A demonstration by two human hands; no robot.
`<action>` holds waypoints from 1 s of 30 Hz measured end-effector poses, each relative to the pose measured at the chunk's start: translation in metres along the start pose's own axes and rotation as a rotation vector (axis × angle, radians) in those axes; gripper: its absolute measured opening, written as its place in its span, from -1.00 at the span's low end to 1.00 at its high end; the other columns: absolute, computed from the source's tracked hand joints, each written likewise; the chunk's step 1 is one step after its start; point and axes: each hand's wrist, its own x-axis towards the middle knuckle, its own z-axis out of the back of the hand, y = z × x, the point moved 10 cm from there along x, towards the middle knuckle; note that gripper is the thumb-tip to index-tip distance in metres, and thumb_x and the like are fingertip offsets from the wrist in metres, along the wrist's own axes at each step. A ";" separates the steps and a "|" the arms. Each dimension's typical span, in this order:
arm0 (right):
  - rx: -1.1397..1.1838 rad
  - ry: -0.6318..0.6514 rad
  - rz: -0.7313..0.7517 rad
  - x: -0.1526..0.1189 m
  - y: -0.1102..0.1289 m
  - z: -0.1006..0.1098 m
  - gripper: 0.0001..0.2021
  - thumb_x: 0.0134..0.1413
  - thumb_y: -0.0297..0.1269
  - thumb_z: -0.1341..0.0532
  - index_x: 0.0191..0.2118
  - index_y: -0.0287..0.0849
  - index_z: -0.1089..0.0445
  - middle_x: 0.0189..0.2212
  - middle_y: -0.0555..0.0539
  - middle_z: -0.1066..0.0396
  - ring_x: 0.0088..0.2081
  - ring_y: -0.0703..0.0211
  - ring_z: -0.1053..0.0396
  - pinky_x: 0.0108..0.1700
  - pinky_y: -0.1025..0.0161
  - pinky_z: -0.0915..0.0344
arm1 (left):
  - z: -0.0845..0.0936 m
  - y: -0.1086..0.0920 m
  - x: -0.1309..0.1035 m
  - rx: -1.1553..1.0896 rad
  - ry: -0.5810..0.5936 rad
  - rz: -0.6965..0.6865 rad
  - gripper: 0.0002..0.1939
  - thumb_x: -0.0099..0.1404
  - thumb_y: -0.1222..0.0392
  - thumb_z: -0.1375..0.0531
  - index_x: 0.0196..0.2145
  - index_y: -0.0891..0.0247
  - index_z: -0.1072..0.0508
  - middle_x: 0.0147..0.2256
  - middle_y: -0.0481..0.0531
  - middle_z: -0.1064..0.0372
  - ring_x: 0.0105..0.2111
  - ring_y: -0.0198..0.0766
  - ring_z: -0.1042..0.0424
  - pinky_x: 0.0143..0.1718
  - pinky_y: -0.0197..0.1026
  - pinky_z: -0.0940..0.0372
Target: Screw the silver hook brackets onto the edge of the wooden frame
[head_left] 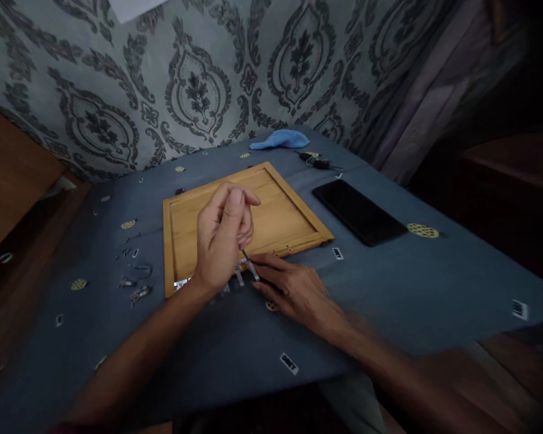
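Observation:
A wooden cabinet door (280,205) with a raised frame lies on the cloth-covered table. My left hand (224,235) is closed in a fist above its near edge. From the fist a thin dark screwdriver shaft (245,255) points down; the handle is hidden in my palm. The shaft's lower end meets a metal hinge (252,269) at the door's near edge. My right hand (298,295) pinches this hinge between thumb and fingers, from the right. Another metal hinge (181,283) sits at the door's near left corner, partly behind my left wrist.
Loose hinge parts (139,294) and several small screws (125,252) lie left of the door. To its right is a black phone (359,211). Behind are a blue cloth (281,140) and a dark tool (317,161). A patterned curtain (199,90) hangs at the table's far edge.

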 end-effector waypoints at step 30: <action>-0.032 0.005 -0.010 0.000 -0.001 -0.001 -0.75 0.37 -0.34 -0.18 0.04 -0.14 -0.55 0.11 -0.16 -0.53 -0.09 0.00 -0.61 -0.17 0.14 -0.57 | -0.018 0.013 0.013 0.015 0.127 0.073 -0.67 0.35 -0.09 -0.27 -0.37 0.20 -0.33 -0.67 -0.29 0.07 -0.70 -0.47 0.12 -0.69 -0.37 0.11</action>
